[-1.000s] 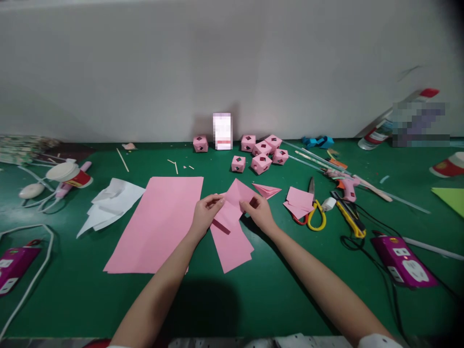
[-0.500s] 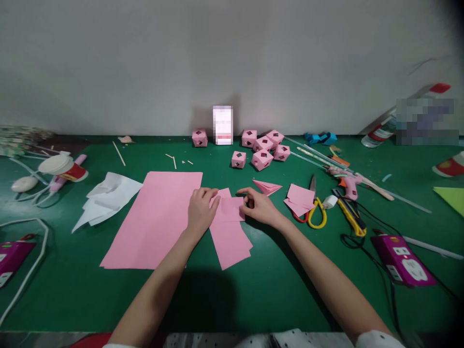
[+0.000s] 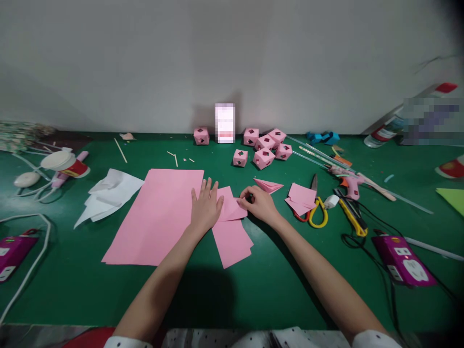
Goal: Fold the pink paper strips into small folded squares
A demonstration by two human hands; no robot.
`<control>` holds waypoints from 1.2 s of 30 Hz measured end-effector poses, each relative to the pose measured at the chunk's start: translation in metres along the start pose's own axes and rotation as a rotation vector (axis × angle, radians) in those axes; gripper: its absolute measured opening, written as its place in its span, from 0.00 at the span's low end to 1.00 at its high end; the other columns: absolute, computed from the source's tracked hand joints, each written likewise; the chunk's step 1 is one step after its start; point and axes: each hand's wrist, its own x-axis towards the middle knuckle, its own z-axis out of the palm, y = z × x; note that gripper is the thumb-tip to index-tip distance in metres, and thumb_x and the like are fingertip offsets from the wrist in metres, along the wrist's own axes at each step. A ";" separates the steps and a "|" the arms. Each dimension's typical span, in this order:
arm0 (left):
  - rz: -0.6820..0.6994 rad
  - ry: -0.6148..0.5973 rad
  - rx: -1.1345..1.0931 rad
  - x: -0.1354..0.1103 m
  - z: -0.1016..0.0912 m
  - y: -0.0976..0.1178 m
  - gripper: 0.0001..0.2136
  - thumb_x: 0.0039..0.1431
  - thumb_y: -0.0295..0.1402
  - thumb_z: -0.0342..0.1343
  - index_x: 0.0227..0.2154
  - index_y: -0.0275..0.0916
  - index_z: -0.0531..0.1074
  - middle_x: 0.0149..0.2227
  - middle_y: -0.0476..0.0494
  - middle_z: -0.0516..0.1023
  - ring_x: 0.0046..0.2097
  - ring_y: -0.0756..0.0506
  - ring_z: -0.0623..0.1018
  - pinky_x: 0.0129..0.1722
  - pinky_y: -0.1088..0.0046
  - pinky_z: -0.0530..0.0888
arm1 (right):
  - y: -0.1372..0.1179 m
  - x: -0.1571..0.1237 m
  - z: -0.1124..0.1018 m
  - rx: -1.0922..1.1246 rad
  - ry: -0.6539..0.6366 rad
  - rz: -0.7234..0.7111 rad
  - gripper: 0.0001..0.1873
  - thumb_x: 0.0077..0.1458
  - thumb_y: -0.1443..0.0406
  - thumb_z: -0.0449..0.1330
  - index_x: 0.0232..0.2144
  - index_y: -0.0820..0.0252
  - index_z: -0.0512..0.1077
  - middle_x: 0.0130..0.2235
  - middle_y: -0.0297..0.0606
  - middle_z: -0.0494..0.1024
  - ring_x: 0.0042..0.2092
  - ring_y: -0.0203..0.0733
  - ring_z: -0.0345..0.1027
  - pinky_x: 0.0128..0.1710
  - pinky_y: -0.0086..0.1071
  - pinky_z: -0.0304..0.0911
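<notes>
My left hand lies flat with its fingers spread, across the right edge of a stack of large pink paper sheets and the left side of some smaller pink pieces. Pinched at its right edge by my right hand is a small pink paper square. Beneath that square spread longer pink paper strips, which overlap at angles. A folded pink paper piece lies just beyond my right hand. Farther right, small pink squares rest partly over scissors with red and yellow handles.
Several pink folded paper boxes stand at the back near a lit phone. Crumpled white paper and a tipped paper cup lie left. At right are a pink glue gun, a yellow cutter and a purple power strip.
My left hand has opened out flat, its fingers now spread where they were curled. The small square in my right hand has tilted, with its right edge shifted slightly.
</notes>
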 end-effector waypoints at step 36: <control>-0.008 -0.006 0.007 0.001 0.002 0.003 0.26 0.67 0.42 0.35 0.65 0.40 0.50 0.68 0.36 0.48 0.68 0.35 0.47 0.62 0.39 0.45 | -0.001 -0.004 0.005 -0.087 -0.017 0.018 0.09 0.57 0.63 0.56 0.39 0.55 0.73 0.29 0.32 0.77 0.28 0.37 0.68 0.27 0.29 0.54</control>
